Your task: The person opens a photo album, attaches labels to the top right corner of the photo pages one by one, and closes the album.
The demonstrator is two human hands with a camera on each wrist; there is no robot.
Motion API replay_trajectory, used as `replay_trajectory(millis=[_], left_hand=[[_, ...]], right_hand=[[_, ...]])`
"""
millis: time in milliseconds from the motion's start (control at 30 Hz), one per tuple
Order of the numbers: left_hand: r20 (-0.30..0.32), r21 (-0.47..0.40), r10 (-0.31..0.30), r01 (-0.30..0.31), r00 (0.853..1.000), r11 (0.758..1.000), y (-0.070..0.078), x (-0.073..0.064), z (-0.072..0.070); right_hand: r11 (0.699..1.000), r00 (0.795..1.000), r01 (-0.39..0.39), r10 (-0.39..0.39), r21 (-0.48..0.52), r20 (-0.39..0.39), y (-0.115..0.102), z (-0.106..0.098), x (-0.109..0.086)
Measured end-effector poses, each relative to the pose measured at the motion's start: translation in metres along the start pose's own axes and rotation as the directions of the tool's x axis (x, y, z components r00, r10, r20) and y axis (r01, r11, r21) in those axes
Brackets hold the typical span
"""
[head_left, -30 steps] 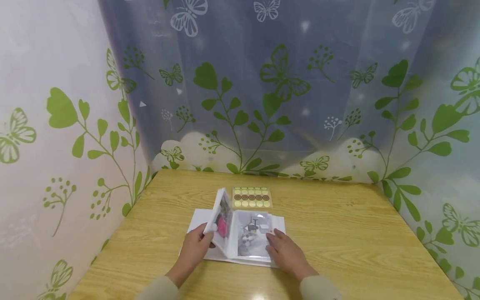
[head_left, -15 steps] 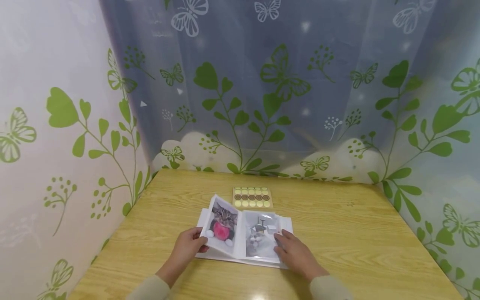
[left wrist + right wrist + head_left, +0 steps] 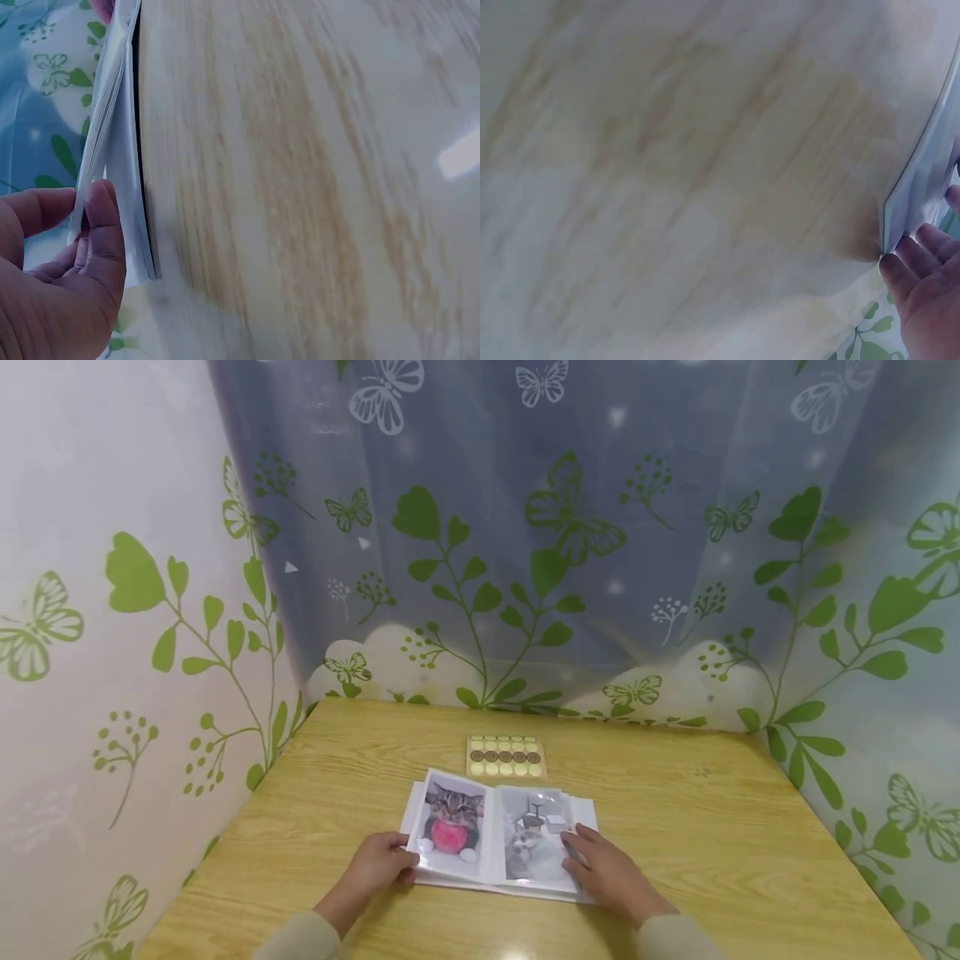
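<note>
A small white photo album (image 3: 493,839) lies spread open on the wooden table. Its left page carries a photo of a tabby cat with a pink heart (image 3: 449,837); on the right is a grey photo of a cat (image 3: 525,841). My left hand (image 3: 377,862) holds the outer edge of the left-hand pages. In the left wrist view, thumb and fingers of that left hand (image 3: 75,255) pinch the raised stack of pages above the cover. My right hand (image 3: 606,868) rests along the right edge, fingertips on the page and cover (image 3: 919,187).
Just behind the album lies a card with rows of cream and brown round stickers (image 3: 506,756). The wood-grain table (image 3: 675,810) extends around the album. Curtains (image 3: 480,527) with butterflies and leaves hang at the back and on both sides.
The left-hand pages have swung down to the left, from nearly upright to almost flat, bringing the tabby photo into view. The album and both hands have shifted slightly right and nearer me.
</note>
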State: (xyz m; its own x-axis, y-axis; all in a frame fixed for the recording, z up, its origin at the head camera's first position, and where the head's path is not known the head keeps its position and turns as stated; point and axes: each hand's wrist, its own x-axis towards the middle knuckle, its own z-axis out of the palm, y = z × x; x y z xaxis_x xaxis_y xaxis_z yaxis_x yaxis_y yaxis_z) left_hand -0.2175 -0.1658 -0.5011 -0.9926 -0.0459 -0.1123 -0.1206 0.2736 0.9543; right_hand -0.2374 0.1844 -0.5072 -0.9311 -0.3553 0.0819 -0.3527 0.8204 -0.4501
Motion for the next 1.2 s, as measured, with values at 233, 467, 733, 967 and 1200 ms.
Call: replay_trajectory(millis=[233,467,733,967,1200], left_hand=[[0.046,0.043,-0.015,0.013,0.999,0.999,-0.006,-0.002,0.001],[0.04,0.095,-0.017,0.013,0.999,0.995,-0.009,-0.002,0.004],[0.034,0.186,-0.019,0.013,0.999,0.982,-0.011,0.0,0.005],[0.031,0.239,-0.003,-0.005,1.0,0.971,-0.009,0.0,0.004],[0.032,0.268,0.009,-0.017,0.999,0.963,-0.009,-0.001,0.002]], right_hand=[[1.0,1.0,0.014,-0.014,0.013,0.003,0.005,-0.002,-0.003],[1.0,1.0,0.002,-0.002,0.017,0.012,0.007,-0.003,-0.005],[1.0,1.0,-0.004,0.004,0.015,0.022,0.008,-0.005,-0.006],[0.999,0.998,-0.032,0.032,0.005,0.045,0.007,-0.007,-0.005],[0.999,0.998,-0.042,0.042,0.003,0.048,0.007,-0.006,-0.004]])
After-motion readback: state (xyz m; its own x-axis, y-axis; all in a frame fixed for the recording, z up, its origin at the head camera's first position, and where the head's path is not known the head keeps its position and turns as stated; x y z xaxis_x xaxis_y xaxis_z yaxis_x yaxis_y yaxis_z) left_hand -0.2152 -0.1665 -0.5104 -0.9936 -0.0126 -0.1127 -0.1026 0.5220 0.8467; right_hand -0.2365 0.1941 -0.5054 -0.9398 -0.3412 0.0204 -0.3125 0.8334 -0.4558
